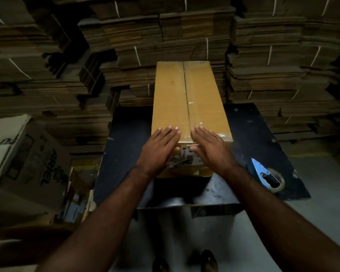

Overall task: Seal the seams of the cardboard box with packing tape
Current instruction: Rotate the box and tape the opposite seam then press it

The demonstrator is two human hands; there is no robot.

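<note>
A long brown cardboard box (186, 95) lies on a dark table (253, 138), its length running away from me. Clear tape runs along its centre seam and over the near edge. My left hand (159, 149) lies flat on the box's near end, left of the seam, fingers straight. On the other side of the seam my right hand (210, 148) lies flat in the same way, its thumb over the near edge. A blue tape dispenser with a roll of tape (267, 175) sits on the table to the right of my right forearm, apart from both hands.
Tall stacks of flattened cardboard (165, 36) wall in the table at the back and on both sides. A printed white carton (28, 154) stands at the left. Grey floor and my feet (185, 262) show below the table's near edge.
</note>
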